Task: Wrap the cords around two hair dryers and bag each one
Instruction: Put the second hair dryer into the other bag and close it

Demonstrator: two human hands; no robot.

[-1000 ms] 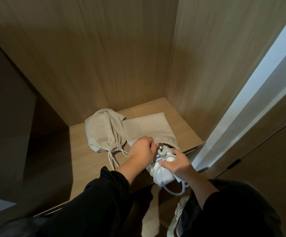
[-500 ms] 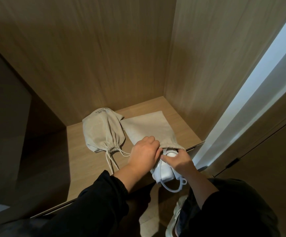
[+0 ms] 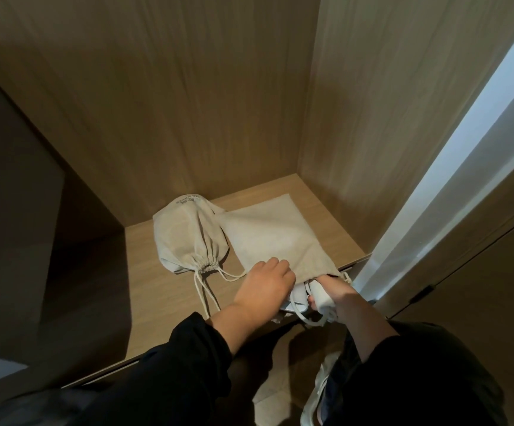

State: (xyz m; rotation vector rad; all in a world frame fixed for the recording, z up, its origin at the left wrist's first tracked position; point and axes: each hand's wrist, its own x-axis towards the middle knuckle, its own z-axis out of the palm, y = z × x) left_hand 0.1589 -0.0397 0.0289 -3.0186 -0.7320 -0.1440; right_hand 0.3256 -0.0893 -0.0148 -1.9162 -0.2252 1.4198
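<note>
A flat beige drawstring bag [image 3: 275,238] lies on the wooden shelf [image 3: 163,290], its mouth toward me. My left hand [image 3: 264,287] holds the bag's mouth at its near left edge. My right hand [image 3: 337,292] grips a white hair dryer [image 3: 318,295] with its white cord [image 3: 304,318] looped round it. The dryer's front end sits in the bag's mouth, and a cord loop hangs below. A second beige bag [image 3: 189,238], bulging and pulled closed by its drawstring, lies to the left.
The shelf sits in a wooden alcove with a back wall [image 3: 172,103] and a right wall [image 3: 372,118]. A white door frame [image 3: 452,186] runs down the right. The closed bag's drawstrings [image 3: 206,290] trail toward the shelf's front edge.
The hair dryer has moved forward from in front of the shelf into the flat bag's mouth. My left hand shifted onto the bag's opening.
</note>
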